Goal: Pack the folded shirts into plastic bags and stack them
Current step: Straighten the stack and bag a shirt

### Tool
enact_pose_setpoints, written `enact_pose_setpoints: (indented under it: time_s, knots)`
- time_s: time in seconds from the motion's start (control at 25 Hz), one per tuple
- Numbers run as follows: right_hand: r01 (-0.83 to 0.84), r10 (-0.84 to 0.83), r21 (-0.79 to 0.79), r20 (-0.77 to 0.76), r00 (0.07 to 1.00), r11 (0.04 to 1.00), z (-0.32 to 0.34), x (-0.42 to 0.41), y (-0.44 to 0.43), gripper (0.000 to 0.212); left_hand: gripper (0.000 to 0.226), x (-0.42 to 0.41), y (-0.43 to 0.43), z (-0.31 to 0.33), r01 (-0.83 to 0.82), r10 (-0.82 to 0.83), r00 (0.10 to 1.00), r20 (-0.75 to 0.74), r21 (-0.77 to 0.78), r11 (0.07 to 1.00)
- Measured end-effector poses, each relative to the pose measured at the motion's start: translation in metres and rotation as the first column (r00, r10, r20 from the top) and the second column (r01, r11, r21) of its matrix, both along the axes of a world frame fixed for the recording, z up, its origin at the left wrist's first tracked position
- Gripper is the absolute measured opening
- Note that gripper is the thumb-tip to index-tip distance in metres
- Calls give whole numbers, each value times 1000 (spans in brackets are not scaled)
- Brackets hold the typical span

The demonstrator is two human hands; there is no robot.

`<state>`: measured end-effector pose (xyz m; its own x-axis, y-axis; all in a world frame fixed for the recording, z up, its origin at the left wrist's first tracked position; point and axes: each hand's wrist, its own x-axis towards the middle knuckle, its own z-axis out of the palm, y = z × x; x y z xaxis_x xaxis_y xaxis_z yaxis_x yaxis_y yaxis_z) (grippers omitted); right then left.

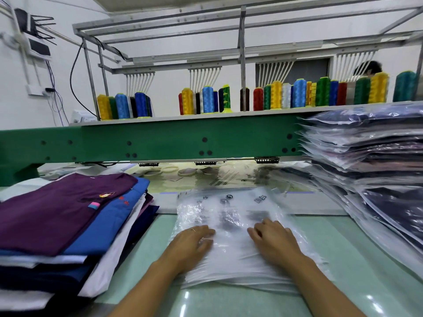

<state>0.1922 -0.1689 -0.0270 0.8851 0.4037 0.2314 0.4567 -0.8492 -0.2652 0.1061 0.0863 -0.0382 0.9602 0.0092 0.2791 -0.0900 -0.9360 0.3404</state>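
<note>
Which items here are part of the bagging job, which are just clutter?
Job: left hand, right hand, both on the plastic bags; folded shirts pile at left; bagged shirts stack at right.
Lying about: thread spools, green machine beam, white rings beneath it.

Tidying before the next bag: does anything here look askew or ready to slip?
The stack of bagged shirts on the right is fanned out, with bag edges jutting unevenly toward the middle, so it might slide. The pile of folded shirts on the left is staggered too. Nothing looks spilled.
</note>
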Motion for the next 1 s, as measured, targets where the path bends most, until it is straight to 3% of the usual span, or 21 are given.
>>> enact_pose_setpoints:
  time_s: [0.08,0.24,0.32,0.44,0.56,0.68,0.8,0.92,1.0]
  knots:
    - [63,-59,-99,43,997,993,-1,-1,3,27,42,-3,-6,3,11,-10,1000,-10,32,999]
    - [187,-169,-212,98,981,959,9,-7,24,32,55,-11,-7,29,28,-36,982,-187,-41,999]
    - [205,-176,-136,199,964,969,22,-13,38,29,59,-12,-2,50,-19,16,985,-169,-16,1000]
    - [126,-112,-42,246,963,991,46,-22,64,9,57,-20,13,93,-173,185,980,-67,155,973]
    - [-13,-8,129,163,987,992,73,-33,107,4,46,-40,48,141,-391,400,915,55,363,846]
    - [-134,142,376,6,990,917,99,-47,160,10,53,-69,98,170,-546,593,805,-1,388,742]
    - [-210,427,649,-196,883,731,118,-71,219,7,80,-100,140,178,-608,709,666,-231,383,696]
    - [-147,668,816,-339,663,559,128,-104,275,7,52,-119,171,179,-618,716,685,-137,411,670]
    - [-76,722,856,-381,578,512,130,-123,305,9,33,-127,184,182,-633,697,717,-30,393,667]
